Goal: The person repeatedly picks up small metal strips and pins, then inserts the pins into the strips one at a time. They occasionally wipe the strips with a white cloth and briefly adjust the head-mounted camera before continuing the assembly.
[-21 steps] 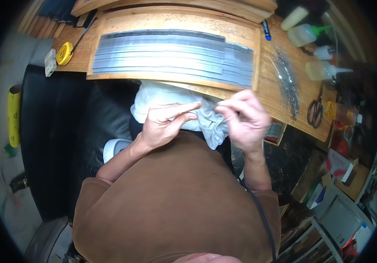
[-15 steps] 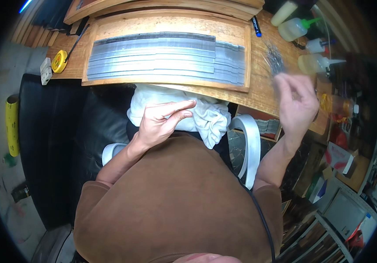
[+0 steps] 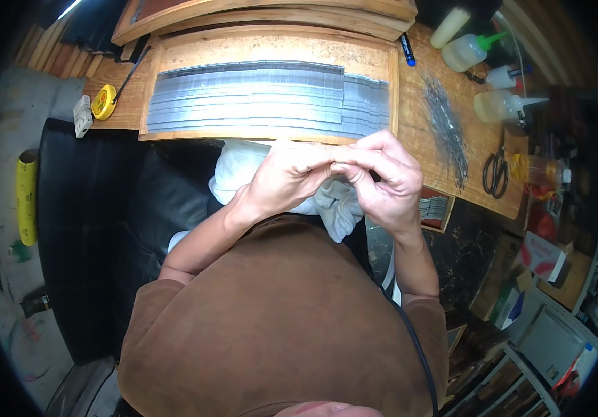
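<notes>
Just off the table's front edge, my left hand point(image 3: 291, 174) and my right hand point(image 3: 388, 179) meet, fingertips pinched together. Whatever lies between the fingers is too small or hidden to name. Behind them is a shallow wooden tray point(image 3: 278, 43), filled with overlapping rows of thin grey metallic strips point(image 3: 250, 97). To the right, on the bare wood, lies a loose pile of thin dark wire-like pieces point(image 3: 445, 125). A crumpled white cloth point(image 3: 341, 208) rests in my lap below the hands.
Scissors point(image 3: 495, 174), squeeze bottles point(image 3: 497, 105) and a blue marker point(image 3: 408, 50) lie on the right of the table point(image 3: 410, 156). At the left are a yellow tape measure point(image 3: 104, 102) and a small white block point(image 3: 83, 116). More wooden frames point(image 3: 278, 12) are stacked behind the tray.
My right hand has come from the wire-like pile leftward to meet my left hand, uncovering the scissors. My left hand has moved a little to the right and up.
</notes>
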Demonstrator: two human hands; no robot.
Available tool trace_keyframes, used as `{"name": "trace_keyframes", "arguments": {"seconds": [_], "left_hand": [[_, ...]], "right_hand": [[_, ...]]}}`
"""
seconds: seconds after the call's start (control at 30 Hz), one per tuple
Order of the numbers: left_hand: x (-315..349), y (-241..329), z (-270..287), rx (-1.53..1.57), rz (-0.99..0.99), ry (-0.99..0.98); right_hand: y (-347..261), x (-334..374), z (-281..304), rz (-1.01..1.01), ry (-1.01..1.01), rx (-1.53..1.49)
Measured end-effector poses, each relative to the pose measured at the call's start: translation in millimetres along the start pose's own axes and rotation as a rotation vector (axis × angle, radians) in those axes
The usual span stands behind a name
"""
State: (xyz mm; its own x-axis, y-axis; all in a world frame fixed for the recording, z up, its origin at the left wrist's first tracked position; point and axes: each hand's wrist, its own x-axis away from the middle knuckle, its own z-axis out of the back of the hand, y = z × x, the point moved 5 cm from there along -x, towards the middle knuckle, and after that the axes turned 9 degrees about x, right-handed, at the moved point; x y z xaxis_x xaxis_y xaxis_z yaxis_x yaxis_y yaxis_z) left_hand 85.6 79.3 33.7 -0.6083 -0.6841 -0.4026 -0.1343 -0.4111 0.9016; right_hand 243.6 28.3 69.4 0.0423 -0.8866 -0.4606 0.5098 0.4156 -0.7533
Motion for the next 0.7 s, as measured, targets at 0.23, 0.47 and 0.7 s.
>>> {"name": "trace_keyframes", "arguments": {"seconds": [0.23, 0.47, 0.7], "left_hand": [[-1, -10, -4, -0.030, -0.054, 0.059], [-8, -6, -4, 0.005, 0.045, 0.047], [5, -9, -5, 0.175, 0.241, -0.061]], "right_hand": [[20, 1, -4, 0.032, -0.022, -0.081], [22, 2, 0, -0.077, 0.018, -0.127], [4, 14, -4, -0.152, 0.056, -0.047]]}}
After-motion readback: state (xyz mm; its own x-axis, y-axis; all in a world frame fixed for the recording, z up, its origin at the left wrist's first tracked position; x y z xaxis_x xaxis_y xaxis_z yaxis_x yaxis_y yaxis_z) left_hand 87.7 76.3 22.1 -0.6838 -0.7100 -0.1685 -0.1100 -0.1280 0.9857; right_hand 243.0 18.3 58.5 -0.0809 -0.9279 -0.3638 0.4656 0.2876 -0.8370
